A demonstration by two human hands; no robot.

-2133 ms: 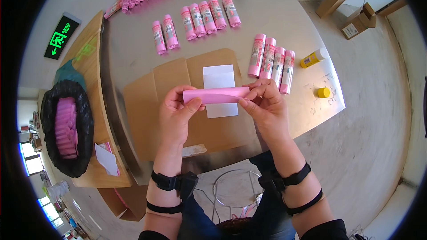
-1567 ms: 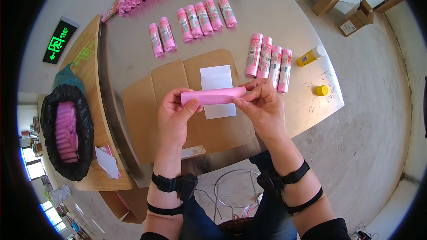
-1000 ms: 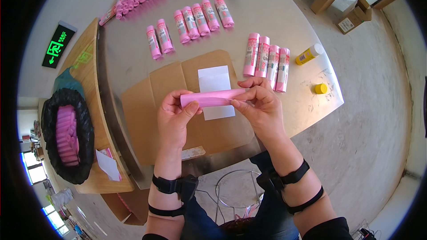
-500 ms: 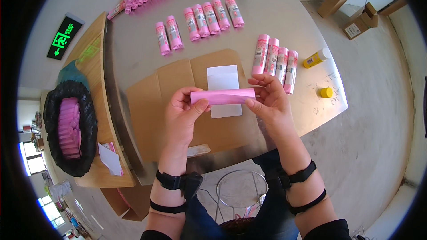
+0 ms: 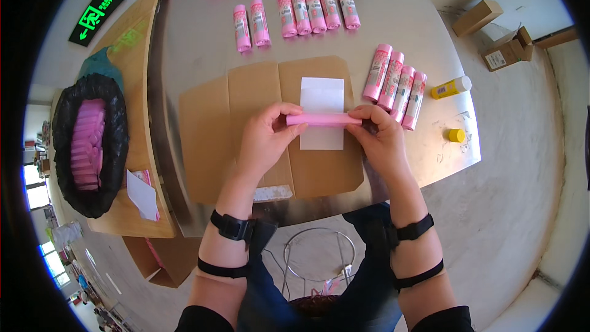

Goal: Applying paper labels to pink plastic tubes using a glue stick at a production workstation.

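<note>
A plain pink roll of plastic bags (image 5: 324, 120) lies crosswise over a white sheet of paper (image 5: 322, 93). My left hand (image 5: 267, 138) pinches its left end between thumb and fingers, and my right hand (image 5: 380, 135) does the same at the right end. Under the paper is a flattened brown cardboard sheet (image 5: 255, 95). I cannot tell whether the roll touches the paper. Just beyond my right hand, several pink rolls with printed labels (image 5: 393, 83) lie side by side.
A yellow glue stick (image 5: 450, 87) and its yellow cap (image 5: 456, 135) sit on the right of the metal table (image 5: 203, 31). More labelled rolls (image 5: 316, 9) lie farther back. At left, a black-bag-lined container (image 5: 117, 147) holds pink rolls. Cardboard boxes (image 5: 479, 17) stand on the floor.
Both hands have brought the pink roll down closer to the paper, still pinched at its ends. Its loose slanting edge no longer shows. The whole view has shifted a little.
</note>
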